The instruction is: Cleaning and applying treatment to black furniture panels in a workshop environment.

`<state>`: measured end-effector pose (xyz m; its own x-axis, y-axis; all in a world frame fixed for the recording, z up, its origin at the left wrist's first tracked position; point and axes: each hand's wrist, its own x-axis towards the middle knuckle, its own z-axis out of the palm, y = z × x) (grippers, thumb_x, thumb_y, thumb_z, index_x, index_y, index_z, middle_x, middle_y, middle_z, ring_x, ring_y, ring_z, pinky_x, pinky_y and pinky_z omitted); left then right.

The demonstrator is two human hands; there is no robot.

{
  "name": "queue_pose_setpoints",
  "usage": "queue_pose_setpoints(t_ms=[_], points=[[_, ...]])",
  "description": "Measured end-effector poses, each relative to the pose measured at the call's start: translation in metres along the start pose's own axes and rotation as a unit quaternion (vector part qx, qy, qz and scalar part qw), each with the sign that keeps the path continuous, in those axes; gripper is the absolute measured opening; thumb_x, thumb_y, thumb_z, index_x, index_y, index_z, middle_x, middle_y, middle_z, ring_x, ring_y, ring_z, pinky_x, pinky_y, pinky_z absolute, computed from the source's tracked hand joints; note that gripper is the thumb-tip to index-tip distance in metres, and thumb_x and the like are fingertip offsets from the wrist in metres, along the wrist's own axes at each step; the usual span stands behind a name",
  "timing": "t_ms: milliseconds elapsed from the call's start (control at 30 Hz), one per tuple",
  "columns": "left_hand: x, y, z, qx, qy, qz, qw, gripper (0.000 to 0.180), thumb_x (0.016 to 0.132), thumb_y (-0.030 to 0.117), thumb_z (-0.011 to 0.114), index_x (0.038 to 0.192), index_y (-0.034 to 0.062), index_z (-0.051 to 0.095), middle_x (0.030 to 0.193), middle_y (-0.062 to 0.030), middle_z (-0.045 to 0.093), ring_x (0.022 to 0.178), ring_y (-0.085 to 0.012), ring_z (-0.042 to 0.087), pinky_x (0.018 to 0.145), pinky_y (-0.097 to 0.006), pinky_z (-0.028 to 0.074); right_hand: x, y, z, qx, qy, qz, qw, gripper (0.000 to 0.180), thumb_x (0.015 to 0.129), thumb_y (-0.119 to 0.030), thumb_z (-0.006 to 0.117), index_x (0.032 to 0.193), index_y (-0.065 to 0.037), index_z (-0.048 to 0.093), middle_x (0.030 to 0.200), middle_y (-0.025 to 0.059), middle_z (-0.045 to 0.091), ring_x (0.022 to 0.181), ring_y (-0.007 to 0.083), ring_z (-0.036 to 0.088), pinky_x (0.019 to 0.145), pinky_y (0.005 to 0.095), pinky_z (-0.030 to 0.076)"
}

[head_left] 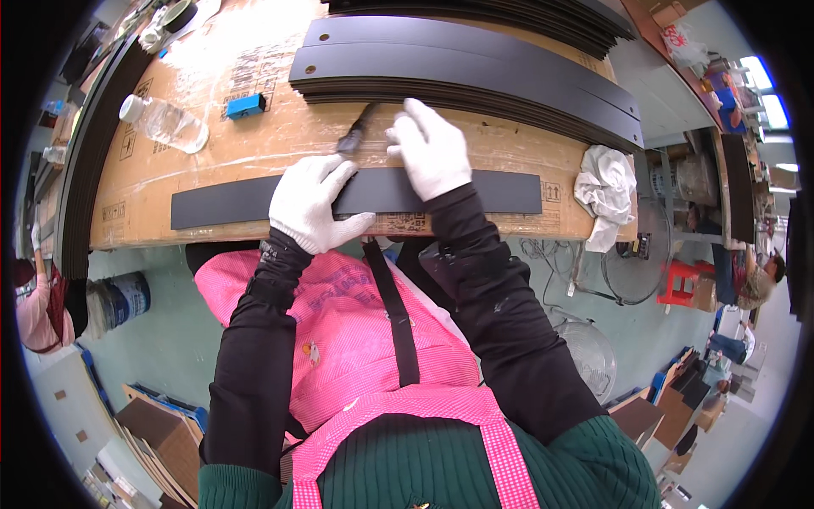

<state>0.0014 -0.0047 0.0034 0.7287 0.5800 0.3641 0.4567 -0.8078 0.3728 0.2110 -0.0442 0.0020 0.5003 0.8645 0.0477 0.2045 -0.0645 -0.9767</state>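
A long, flat dark grey strip (500, 192) lies across the near edge of the cardboard-covered table. My left hand (312, 204), in a white knit glove, rests on this strip left of its middle, thumb and fingers spread apart. In a matching glove, my right hand (431, 151) is at the strip's far edge, fingers apart and reaching away from me; nothing shows in them. Between the two hands, just beyond the strip, lies a black tool with a slim handle, perhaps a brush (351, 140). Part of the strip is hidden under my hands.
A stack of dark boards (458, 64) spans the far side. To the left are a clear plastic bottle (165, 124) and a small blue block (246, 106). A crumpled white cloth (604, 188) hangs at the table's right corner. More dark strips (93, 161) stand along the left edge.
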Motion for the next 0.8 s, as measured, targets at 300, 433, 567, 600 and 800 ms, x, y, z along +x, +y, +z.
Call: queue_pose_setpoints(t_ms=[300, 433, 567, 600, 800], points=[[-0.002, 0.0, -0.005, -0.003, 0.0, 0.005, 1.0, 0.07, 0.066, 0.037, 0.091, 0.125, 0.0047, 0.072, 0.123, -0.0148, 0.071, 0.116, -0.037, 0.067, 0.103, -0.047, 0.053, -0.02, 0.056, -0.153, -0.614, -0.084, -0.063, 0.782, 0.071, 0.107, -0.051, 0.041, 0.165, -0.01, 0.038, 0.174, 0.015, 0.035, 0.162, 0.0351, 0.029, 0.133, 0.0548, 0.018], [-0.001, -0.001, -0.002, -0.008, 0.002, 0.002, 1.0, 0.07, 0.067, 0.037, 0.091, 0.125, 0.0042, 0.071, 0.123, -0.0152, 0.071, 0.116, -0.0372, 0.067, 0.103, -0.047, 0.052, -0.022, 0.086, -0.237, -0.525, -0.013, -0.169, 0.834, 0.046, 0.107, -0.036, 0.053, 0.141, -0.007, 0.065, 0.148, 0.0171, 0.064, 0.14, 0.0347, 0.057, 0.124, 0.0471, 0.038], [-0.006, -0.001, -0.008, -0.007, -0.002, -0.004, 1.0, 0.069, 0.067, 0.036, 0.091, 0.124, 0.0038, 0.071, 0.123, -0.0156, 0.071, 0.115, -0.0376, 0.067, 0.103, -0.048, 0.052, -0.007, 0.046, -0.273, -0.629, 0.294, -0.183, 0.696, 0.033, 0.094, -0.038, 0.075, 0.117, -0.015, 0.077, 0.123, 0.0105, 0.073, 0.117, 0.0298, 0.067, 0.11, 0.0475, 0.049], [-0.006, -0.001, -0.01, -0.004, -0.002, -0.008, 1.0, 0.068, 0.067, 0.036, 0.091, 0.124, 0.0038, 0.071, 0.122, -0.0157, 0.071, 0.115, -0.0377, 0.067, 0.103, -0.048, 0.052, -0.005, 0.05, -0.274, -0.674, 0.284, -0.039, 0.681, 0.044, 0.091, -0.045, 0.076, 0.125, -0.016, 0.074, 0.129, 0.0111, 0.07, 0.123, 0.0316, 0.064, 0.111, 0.0491, 0.048], [0.006, 0.005, -0.002, -0.025, -0.008, 0.012, 1.0, 0.066, 0.066, 0.036, 0.091, 0.122, 0.0048, 0.072, 0.12, -0.0149, 0.071, 0.114, -0.0374, 0.067, 0.101, -0.047, 0.054, 0.007, 0.111, -0.329, -0.525, 0.29, 0.004, 0.801, 0.041, 0.084, -0.03, 0.08, 0.121, -0.012, 0.073, 0.12, 0.0179, 0.068, 0.117, 0.0361, 0.066, 0.1, 0.0459, 0.055]])
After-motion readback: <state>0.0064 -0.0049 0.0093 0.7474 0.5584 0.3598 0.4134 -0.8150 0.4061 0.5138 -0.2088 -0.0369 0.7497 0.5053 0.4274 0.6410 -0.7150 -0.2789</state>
